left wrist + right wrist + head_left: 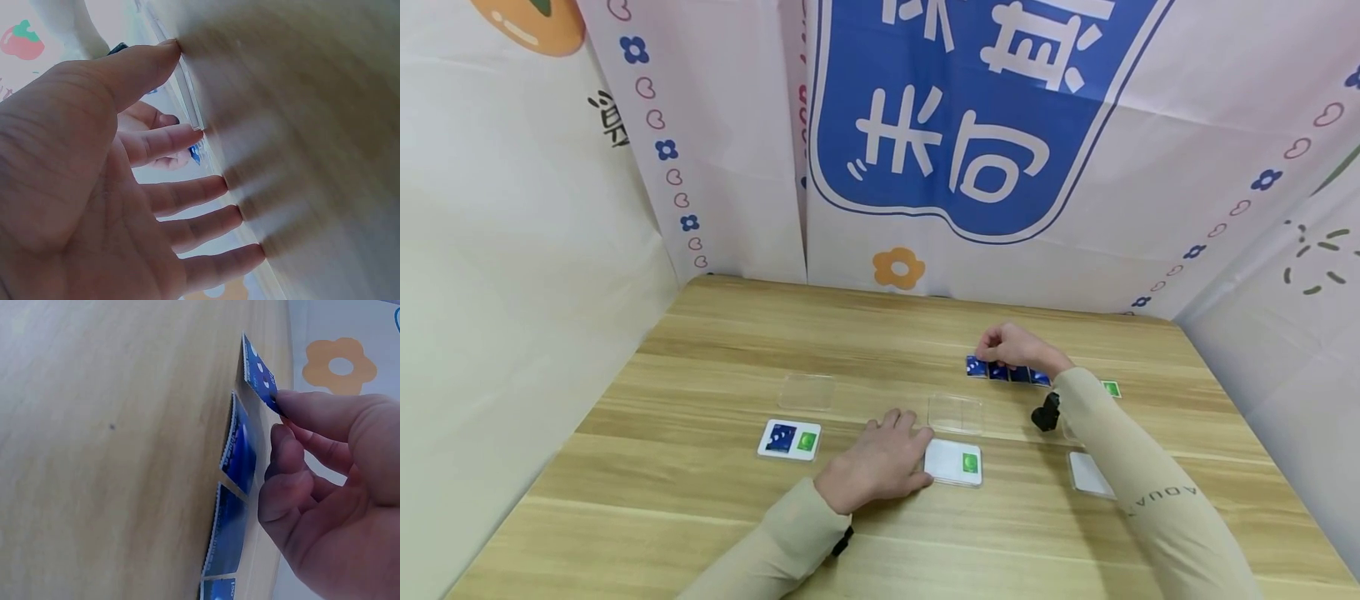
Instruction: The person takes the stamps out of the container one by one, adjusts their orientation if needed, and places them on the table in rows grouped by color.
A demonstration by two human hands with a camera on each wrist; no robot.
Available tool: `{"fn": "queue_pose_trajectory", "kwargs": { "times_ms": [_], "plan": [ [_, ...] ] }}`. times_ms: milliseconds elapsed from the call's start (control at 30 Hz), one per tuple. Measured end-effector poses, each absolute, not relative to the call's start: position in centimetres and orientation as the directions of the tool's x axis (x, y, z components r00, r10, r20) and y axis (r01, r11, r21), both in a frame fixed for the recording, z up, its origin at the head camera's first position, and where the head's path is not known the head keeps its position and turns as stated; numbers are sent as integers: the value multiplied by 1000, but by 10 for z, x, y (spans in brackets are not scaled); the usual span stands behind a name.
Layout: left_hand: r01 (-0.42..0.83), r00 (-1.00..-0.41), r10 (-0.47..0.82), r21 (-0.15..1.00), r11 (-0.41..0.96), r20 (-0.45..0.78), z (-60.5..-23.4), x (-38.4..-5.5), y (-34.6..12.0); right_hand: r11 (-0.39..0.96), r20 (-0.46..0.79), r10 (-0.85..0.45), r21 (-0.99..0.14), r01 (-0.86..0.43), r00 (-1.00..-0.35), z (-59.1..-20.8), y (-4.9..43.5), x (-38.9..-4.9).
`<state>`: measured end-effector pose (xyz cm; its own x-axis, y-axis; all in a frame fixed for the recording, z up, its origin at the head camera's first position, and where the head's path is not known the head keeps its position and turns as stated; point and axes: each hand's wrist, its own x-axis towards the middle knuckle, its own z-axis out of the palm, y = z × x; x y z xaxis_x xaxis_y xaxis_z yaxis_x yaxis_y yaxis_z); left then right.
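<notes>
At the back of the table, several blue stamps with perforated edges lie in a row. My right hand pinches the far-left blue stamp by its edge, between thumb and fingers; it is tilted up from the wood. My left hand lies beside a white card in a clear case, thumb and index finger touching the case's left edge. The other fingertips rest on the table. A green stamp sits on that card's right half.
To the left lies a white card bearing one blue and one green stamp. Clear plastic covers lie behind the cards. Partly under my right sleeve are another white card and a loose green stamp. Printed cloth walls surround the table.
</notes>
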<state>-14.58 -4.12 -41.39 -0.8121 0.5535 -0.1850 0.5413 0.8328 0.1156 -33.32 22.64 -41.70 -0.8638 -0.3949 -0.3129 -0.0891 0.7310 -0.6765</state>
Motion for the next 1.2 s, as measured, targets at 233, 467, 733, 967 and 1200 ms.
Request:
{"fn": "queue_pose_trajectory", "kwargs": {
  "times_ms": [233, 467, 733, 967, 1200],
  "plan": [
    [540, -811, 553, 122, 833, -189, -414, -147, -41, 751, -310, -395, -651, -110, -865, -420, 226, -332],
    [539, -811, 554, 126, 833, -188, -413, -146, -41, 767, -293, -396, -627, -137, -870, -422, 223, -330],
    [543, -811, 555, 115, 832, -185, -413, -146, -40, 781, -265, -411, -595, -187, -872, -421, 221, -329],
    [543, -812, 554, 111, 832, -184, -413, -146, -40, 794, -260, -406, -575, -197, -876, -420, 219, -328],
    [544, -812, 554, 108, 832, -185, -412, -146, -40, 775, -251, -421, -598, -203, -872, -418, 219, -329]
  ]
}}
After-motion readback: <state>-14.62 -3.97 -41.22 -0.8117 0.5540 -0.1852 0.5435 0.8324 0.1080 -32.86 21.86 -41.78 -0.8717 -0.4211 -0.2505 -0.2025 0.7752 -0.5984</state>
